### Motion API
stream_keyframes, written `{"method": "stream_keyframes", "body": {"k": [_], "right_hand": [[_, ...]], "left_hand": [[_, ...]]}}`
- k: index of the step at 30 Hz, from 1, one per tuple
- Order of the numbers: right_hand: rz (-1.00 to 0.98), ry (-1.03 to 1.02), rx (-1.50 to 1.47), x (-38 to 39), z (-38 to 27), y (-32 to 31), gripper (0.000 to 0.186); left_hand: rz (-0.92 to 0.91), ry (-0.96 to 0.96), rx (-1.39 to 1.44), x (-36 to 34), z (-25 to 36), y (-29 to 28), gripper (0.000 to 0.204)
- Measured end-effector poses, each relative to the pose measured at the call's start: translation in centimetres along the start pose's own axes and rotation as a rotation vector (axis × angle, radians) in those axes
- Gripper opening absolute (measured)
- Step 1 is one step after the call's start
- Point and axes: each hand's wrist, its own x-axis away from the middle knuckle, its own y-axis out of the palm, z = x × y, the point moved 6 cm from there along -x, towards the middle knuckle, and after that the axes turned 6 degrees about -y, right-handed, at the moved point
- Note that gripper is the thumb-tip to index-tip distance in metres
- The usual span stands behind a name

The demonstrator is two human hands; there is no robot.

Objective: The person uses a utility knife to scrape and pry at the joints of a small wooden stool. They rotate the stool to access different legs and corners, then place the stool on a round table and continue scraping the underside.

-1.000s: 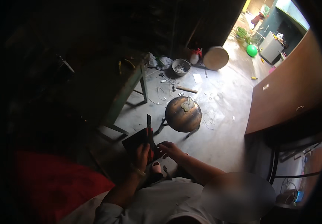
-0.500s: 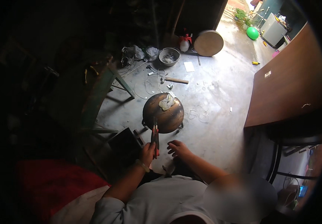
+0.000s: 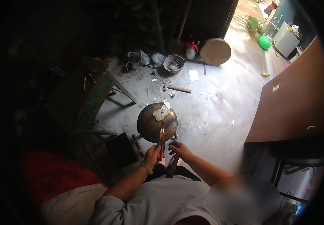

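My left hand (image 3: 152, 155) is closed around a long, narrow red-handled tool (image 3: 161, 144) that looks like pliers. Its tips point away from me, over the near edge of a round, dark brown stool (image 3: 147, 125). To the right of the tool, my right hand (image 3: 180, 150) hovers with its fingers bent and apart, and I see nothing held in it. A crumpled pair of pale, stained gloves or a rag (image 3: 162, 112) lies on the stool's far side. Below my right hand shows a dark strip (image 3: 173, 168) that I cannot make out.
Past the stool, a hammer (image 3: 179, 89), loose wire (image 3: 198, 125), a white sheet (image 3: 193, 75) and a grey basin (image 3: 174, 64) lie on the floor. A green bench (image 3: 100, 93) stands left; a brown wooden panel (image 3: 289, 105) stands right. A round board (image 3: 215, 51) leans at the back.
The view has shifted, so the stool sits lower and further left. The tool now lies nearer the stool's right side, and my right hand is closer to it. My left hand keeps its hold.
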Motion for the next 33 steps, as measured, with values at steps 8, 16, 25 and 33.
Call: {"method": "stream_keyframes", "body": {"k": [8,16,25,33], "right_hand": [[-0.075,-0.072,0.048,0.1,-5.7,2.1,0.033],[-0.017,-0.228,0.054,-1.1,-8.6,0.9,0.025],[-0.042,-0.224,-0.048,-1.6,-12.9,-10.0,0.022],[-0.079,-0.115,-0.025,-0.8,-16.9,-24.6,0.02]], "left_hand": [[-0.056,0.13,0.004,-0.2,2.8,0.5,0.031],[-0.214,0.151,-0.03,-2.2,5.8,1.9,0.032],[-0.211,0.159,-0.131,-7.8,9.1,11.4,0.03],[-0.159,0.1,-0.086,-13.4,11.9,24.9,0.029]]}}
